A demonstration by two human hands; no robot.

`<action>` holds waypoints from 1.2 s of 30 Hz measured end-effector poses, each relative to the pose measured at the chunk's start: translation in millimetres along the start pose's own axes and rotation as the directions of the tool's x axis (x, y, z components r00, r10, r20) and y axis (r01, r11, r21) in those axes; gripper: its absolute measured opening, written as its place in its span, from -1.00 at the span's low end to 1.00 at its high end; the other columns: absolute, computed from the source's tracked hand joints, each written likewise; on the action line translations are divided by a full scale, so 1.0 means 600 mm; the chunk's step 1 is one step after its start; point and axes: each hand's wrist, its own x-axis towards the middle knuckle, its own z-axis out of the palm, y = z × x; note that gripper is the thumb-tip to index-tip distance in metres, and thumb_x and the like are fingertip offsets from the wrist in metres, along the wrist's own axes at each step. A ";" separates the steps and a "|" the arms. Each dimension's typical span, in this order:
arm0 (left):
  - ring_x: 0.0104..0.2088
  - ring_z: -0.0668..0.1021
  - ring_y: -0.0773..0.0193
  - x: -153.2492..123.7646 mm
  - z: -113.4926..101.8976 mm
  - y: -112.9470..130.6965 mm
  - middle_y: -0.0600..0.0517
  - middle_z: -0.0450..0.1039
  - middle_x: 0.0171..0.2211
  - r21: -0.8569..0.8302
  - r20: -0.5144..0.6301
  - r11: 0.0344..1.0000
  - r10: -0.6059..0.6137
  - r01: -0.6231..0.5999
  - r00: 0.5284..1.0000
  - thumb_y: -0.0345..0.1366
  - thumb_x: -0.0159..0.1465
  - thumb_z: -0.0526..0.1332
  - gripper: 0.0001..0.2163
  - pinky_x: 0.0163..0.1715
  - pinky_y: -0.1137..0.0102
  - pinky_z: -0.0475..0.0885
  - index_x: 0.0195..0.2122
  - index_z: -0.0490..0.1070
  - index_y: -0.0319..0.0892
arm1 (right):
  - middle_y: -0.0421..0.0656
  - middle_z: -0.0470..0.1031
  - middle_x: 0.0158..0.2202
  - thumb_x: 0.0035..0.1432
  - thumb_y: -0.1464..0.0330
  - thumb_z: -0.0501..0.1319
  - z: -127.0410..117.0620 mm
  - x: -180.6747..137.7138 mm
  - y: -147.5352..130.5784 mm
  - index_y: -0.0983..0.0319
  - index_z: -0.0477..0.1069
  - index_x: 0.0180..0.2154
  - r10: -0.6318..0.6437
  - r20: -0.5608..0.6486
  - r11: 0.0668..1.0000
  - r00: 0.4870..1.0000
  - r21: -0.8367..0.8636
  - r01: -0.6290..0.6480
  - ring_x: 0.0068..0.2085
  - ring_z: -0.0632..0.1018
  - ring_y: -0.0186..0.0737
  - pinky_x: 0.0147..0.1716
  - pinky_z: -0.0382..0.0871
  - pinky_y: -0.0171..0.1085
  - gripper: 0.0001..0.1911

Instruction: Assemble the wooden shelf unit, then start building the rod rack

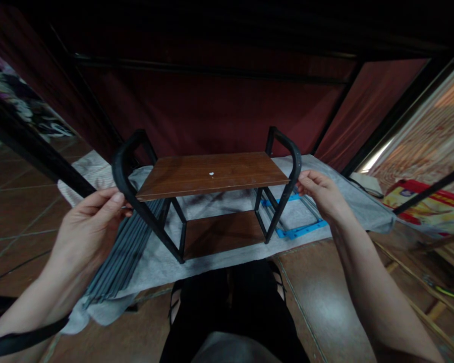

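A small two-tier rack (212, 174) with brown wooden shelves and black metal side frames stands on a grey cloth (155, 262) on the floor in front of me. My left hand (93, 222) grips the rack's left black frame (126, 184), fingers curled round the tube. My right hand (320, 194) holds the right black frame (295, 161) near the top shelf's edge. The lower shelf (223, 232) shows between the frame legs.
A bundle of grey metal rods (124, 257) lies on the cloth by my left hand. A blue frame (298, 229) lies behind the rack at right. Dark red curtains hang behind. Wooden sticks and a red printed sheet (431, 201) lie at right.
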 end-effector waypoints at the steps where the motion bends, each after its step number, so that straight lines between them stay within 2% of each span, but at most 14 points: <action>1: -0.39 0.50 0.40 0.000 0.000 -0.001 0.03 0.56 -0.33 -0.003 -0.009 1.000 -0.001 0.001 1.000 -0.33 0.05 0.48 -0.76 -0.38 0.54 0.44 -0.26 0.59 -0.23 | -0.22 0.40 -0.49 0.04 -0.02 0.35 0.001 0.002 0.000 0.16 0.40 -0.45 -0.003 0.005 1.000 1.000 -0.004 0.003 -0.46 0.40 -0.32 -0.44 0.34 -0.30 -0.61; 6: -0.43 0.49 0.40 -0.003 -0.004 -0.006 0.09 0.55 -0.36 0.007 -0.043 0.999 -0.047 0.047 0.998 -0.42 -0.02 0.48 -0.72 -0.42 0.54 0.44 -0.25 0.60 -0.18 | -0.24 0.36 -0.55 0.04 -0.06 0.33 0.004 0.008 -0.001 0.15 0.38 -0.46 -0.013 0.003 1.000 1.000 -0.012 0.013 -0.49 0.38 -0.31 -0.46 0.31 -0.30 -0.58; 10: -0.39 0.50 0.37 -0.006 -0.006 -0.008 0.05 0.55 -0.31 -0.012 -0.008 0.998 -0.057 0.057 0.998 -0.29 0.07 0.47 -0.76 -0.42 0.51 0.44 -0.23 0.59 -0.19 | -0.22 0.39 -0.50 0.05 -0.06 0.33 0.001 0.003 -0.002 0.13 0.39 -0.43 -0.015 -0.019 1.000 1.000 0.011 0.015 -0.47 0.39 -0.30 -0.47 0.33 -0.30 -0.59; 14: -0.40 0.48 0.36 -0.001 -0.001 0.000 0.06 0.51 -0.38 -0.022 0.004 0.999 -0.023 0.023 1.000 -0.22 0.10 0.46 -0.78 -0.42 0.50 0.43 -0.28 0.58 -0.20 | -0.21 0.42 -0.46 0.03 -0.05 0.35 -0.003 -0.010 -0.003 0.14 0.42 -0.40 0.011 -0.016 1.000 1.000 0.017 -0.011 -0.46 0.41 -0.30 -0.47 0.36 -0.30 -0.60; 19: -0.40 0.48 0.38 0.005 0.005 0.001 0.06 0.50 -0.39 0.008 -0.011 1.000 0.020 -0.020 1.000 -0.25 0.11 0.46 -0.81 -0.40 0.52 0.41 -0.32 0.57 -0.23 | -0.21 0.42 -0.47 0.04 -0.03 0.35 0.001 -0.015 -0.002 0.14 0.42 -0.42 0.034 0.007 0.999 0.999 0.036 -0.034 -0.46 0.41 -0.30 -0.46 0.36 -0.29 -0.61; 28: -0.40 0.51 0.38 -0.004 -0.002 -0.008 0.05 0.56 -0.33 -0.013 -0.055 0.999 -0.051 0.051 0.997 -0.35 0.03 0.48 -0.76 -0.40 0.51 0.43 -0.25 0.59 -0.21 | -0.24 0.37 -0.51 0.06 -0.01 0.33 0.006 0.006 -0.004 0.15 0.38 -0.43 0.007 0.016 1.000 1.000 0.026 -0.007 -0.48 0.39 -0.32 -0.47 0.34 -0.31 -0.62; 33: -0.40 0.50 0.37 0.003 0.000 -0.004 0.04 0.53 -0.36 -0.019 -0.027 1.000 -0.024 0.023 0.999 -0.28 0.11 0.44 -0.83 -0.40 0.49 0.43 -0.31 0.57 -0.22 | -0.24 0.36 -0.50 0.08 0.01 0.33 0.006 0.003 -0.007 0.14 0.38 -0.43 -0.002 0.016 1.000 1.000 0.027 0.001 -0.48 0.38 -0.32 -0.46 0.33 -0.30 -0.64; 36: -0.40 0.49 0.38 0.009 0.002 -0.004 0.03 0.53 -0.36 0.001 -0.029 1.000 -0.005 0.005 1.000 -0.32 0.12 0.43 -0.85 -0.39 0.50 0.42 -0.32 0.57 -0.25 | -0.23 0.38 -0.49 0.07 0.06 0.34 0.005 -0.004 -0.007 0.15 0.39 -0.43 0.011 0.012 0.999 1.000 0.047 -0.012 -0.47 0.39 -0.32 -0.45 0.33 -0.30 -0.68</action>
